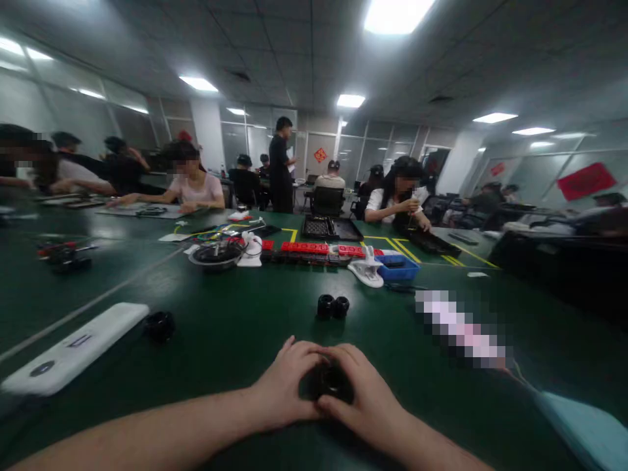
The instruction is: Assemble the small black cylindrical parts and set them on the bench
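Observation:
My left hand (283, 387) and my right hand (366, 398) meet at the near edge of the green table (245, 327). Both curl round a small black round part (330, 381), which shows only between the fingers. A little beyond my hands two more black round parts (332, 306) sit side by side on the table. Another black round part (159, 324) lies to the left, beside a long white device (73, 350).
Across the table stand a row of red pieces on black trays (318, 251), a dark bowl (216, 255), a blue tray (397, 267) and a white holder (367, 269). Several seated people work at the far side; one person stands at the back.

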`<move>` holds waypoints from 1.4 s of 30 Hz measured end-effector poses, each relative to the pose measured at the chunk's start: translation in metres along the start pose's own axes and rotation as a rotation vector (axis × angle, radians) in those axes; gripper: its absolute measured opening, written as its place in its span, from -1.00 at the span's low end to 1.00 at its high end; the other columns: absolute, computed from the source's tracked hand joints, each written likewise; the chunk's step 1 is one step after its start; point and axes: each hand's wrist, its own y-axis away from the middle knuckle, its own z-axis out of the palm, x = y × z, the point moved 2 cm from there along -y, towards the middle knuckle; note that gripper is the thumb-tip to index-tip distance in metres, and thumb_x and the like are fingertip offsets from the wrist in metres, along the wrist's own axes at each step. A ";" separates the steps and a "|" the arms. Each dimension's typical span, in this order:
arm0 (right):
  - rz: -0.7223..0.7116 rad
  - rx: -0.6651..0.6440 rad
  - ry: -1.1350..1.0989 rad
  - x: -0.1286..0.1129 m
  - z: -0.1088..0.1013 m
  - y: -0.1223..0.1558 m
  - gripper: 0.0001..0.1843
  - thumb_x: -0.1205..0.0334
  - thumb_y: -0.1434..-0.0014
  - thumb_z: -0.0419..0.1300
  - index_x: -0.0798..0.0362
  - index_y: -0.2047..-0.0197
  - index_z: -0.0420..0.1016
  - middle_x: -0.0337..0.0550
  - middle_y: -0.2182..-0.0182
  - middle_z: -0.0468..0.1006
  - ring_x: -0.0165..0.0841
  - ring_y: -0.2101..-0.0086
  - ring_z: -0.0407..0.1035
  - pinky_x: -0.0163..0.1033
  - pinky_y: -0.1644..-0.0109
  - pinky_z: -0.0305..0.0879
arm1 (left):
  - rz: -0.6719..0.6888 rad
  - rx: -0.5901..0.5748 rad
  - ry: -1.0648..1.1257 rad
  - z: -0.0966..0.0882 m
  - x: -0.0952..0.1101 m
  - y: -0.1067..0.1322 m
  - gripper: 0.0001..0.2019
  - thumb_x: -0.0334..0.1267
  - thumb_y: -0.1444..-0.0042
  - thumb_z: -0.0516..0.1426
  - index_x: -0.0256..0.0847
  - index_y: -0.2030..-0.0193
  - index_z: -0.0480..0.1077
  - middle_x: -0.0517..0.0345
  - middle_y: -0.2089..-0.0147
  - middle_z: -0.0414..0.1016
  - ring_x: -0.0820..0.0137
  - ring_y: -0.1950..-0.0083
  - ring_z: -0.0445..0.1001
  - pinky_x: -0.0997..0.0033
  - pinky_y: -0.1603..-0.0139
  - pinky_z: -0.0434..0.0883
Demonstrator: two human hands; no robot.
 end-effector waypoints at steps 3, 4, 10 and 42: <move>-0.018 -0.005 0.021 0.003 0.002 -0.001 -0.66 0.35 0.05 0.22 0.07 0.14 0.35 -0.10 0.27 0.40 -0.23 0.24 0.29 -0.12 0.16 0.28 | 0.029 0.005 -0.043 0.000 0.002 -0.004 -0.56 -0.23 0.17 0.27 -0.13 0.09 0.33 0.13 0.05 0.34 0.21 0.00 0.27 0.03 -0.19 -0.03; -0.032 0.022 0.016 0.004 0.001 -0.002 -0.69 0.35 0.04 0.21 0.07 0.17 0.35 -0.11 0.29 0.40 -0.24 0.25 0.30 -0.13 0.17 0.29 | 0.035 0.006 -0.063 -0.001 0.003 -0.005 -0.58 -0.23 0.16 0.27 -0.14 0.10 0.34 0.14 0.08 0.36 0.23 0.02 0.28 0.09 -0.16 0.05; -0.086 0.375 -0.091 0.021 -0.018 0.000 -0.63 0.25 -0.06 0.14 0.05 0.04 0.23 -0.04 0.17 0.39 -0.22 0.17 0.34 -0.10 0.09 0.31 | 0.017 -0.015 -0.231 -0.018 0.006 -0.007 -0.63 -0.12 0.16 0.28 -0.17 0.19 0.37 0.14 0.16 0.36 0.25 0.09 0.30 0.32 0.09 0.28; -0.368 0.231 -0.061 -0.003 -0.016 0.014 -0.69 0.23 -0.20 -0.01 0.01 -0.03 0.19 -0.02 0.12 0.37 -0.23 0.12 0.31 -0.13 0.07 0.29 | -0.162 -0.068 -0.118 -0.086 0.013 0.039 -0.42 0.11 0.03 0.16 -0.04 -0.11 0.23 0.05 -0.17 0.18 0.14 -0.19 0.11 0.04 -0.18 0.00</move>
